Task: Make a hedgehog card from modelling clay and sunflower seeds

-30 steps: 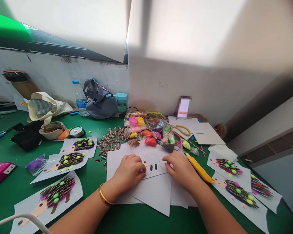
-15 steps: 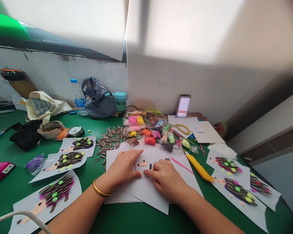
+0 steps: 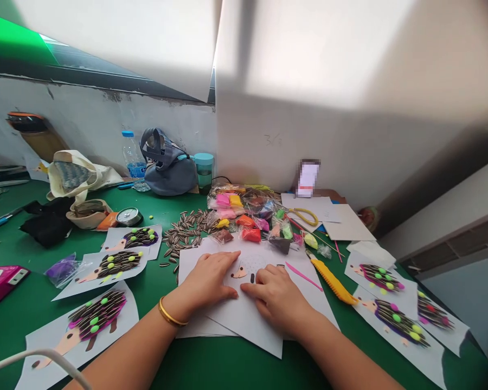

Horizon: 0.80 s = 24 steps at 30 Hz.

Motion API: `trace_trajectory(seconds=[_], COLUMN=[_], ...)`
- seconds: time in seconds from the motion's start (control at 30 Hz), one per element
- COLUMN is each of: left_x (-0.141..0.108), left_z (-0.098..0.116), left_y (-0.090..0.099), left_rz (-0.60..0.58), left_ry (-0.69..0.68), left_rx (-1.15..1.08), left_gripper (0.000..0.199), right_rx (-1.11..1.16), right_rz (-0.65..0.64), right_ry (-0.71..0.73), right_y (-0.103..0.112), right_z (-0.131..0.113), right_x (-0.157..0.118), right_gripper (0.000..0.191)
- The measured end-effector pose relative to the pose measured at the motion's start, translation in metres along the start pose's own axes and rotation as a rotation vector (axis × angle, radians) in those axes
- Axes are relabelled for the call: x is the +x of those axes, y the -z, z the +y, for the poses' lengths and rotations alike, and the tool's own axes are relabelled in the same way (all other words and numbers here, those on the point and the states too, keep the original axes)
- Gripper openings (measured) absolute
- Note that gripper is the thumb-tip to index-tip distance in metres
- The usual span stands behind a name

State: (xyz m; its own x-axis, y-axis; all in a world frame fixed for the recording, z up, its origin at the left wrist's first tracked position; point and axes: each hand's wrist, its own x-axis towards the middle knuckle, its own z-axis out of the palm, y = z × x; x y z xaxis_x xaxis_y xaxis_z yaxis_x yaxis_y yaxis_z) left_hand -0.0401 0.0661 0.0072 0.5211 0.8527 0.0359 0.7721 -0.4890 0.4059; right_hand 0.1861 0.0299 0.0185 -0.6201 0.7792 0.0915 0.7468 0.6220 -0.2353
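My left hand (image 3: 213,276) rests on a white sheet of paper (image 3: 252,330), thumb and fingers spread apart, holding nothing. Beside its fingertips, the sheet bears a hedgehog face of peach clay (image 3: 239,272) and a faint dotted body outline. My right hand (image 3: 278,295) bears down on the same sheet with curled fingers, its thumb stretched leftward. A short dark clay piece (image 3: 252,278) lies at its thumb and fingertips. What is under the curled fingers is hidden. Just beyond the knuckles shows another dark piece (image 3: 281,265), and a pink clay tool (image 3: 303,275) lies to the right.
Sunflower seeds (image 3: 185,233) and bagged coloured clay (image 3: 250,222) lie behind the paper. A yellow cutter (image 3: 334,281) is at right. Hedgehog pictures (image 3: 101,319) flank both sides. A white cable (image 3: 44,355) crosses the lower left; a bag (image 3: 171,173) and bottle (image 3: 135,168) stand behind.
The whole view has shifted slightly, so things appear a little further right. Both hands keep nearly the same place on the paper.
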Motion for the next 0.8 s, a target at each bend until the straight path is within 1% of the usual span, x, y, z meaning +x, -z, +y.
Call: trace_trajectory(seconds=[0.1, 0.27, 0.43, 0.53, 0.67, 0.8], left_x=[0.0, -0.0007, -0.001, -0.0009, -0.001, -0.0011], left_z=[0.0001, -0.0015, -0.0006, 0.0002, -0.0003, -0.0002], left_y=[0.0, -0.001, -0.0006, -0.0002, -0.0008, -0.0007], left_rz=[-0.003, -0.001, 0.004, 0.0, 0.009, 0.011], left_ry=[0.01, 0.0, 0.003, 0.006, 0.003, 0.002], left_rx=[0.002, 0.001, 0.005, -0.002, -0.013, -0.006], left_gripper=[0.083, 0.083, 0.084, 0.083, 0.083, 0.084], right_rx=[0.0, -0.006, -0.002, 0.025, 0.052, 0.053], right_rz=[-0.002, 0.002, 0.005, 0.026, 0.088, 0.074], right_ry=[0.01, 0.004, 0.025, 0.023, 0.0, 0.023], right_y=[-0.0011, -0.0011, -0.0031, -0.0038, -0.0035, -0.0041], right_z=[-0.0012, -0.0003, -0.0012, 0.002, 0.0081, 0.0064], right_x=[0.001, 0.0002, 0.0013, 0.0018, 0.0016, 0.0024], right_gripper=[0.039, 0.034, 0.041, 0.043, 0.045, 0.045])
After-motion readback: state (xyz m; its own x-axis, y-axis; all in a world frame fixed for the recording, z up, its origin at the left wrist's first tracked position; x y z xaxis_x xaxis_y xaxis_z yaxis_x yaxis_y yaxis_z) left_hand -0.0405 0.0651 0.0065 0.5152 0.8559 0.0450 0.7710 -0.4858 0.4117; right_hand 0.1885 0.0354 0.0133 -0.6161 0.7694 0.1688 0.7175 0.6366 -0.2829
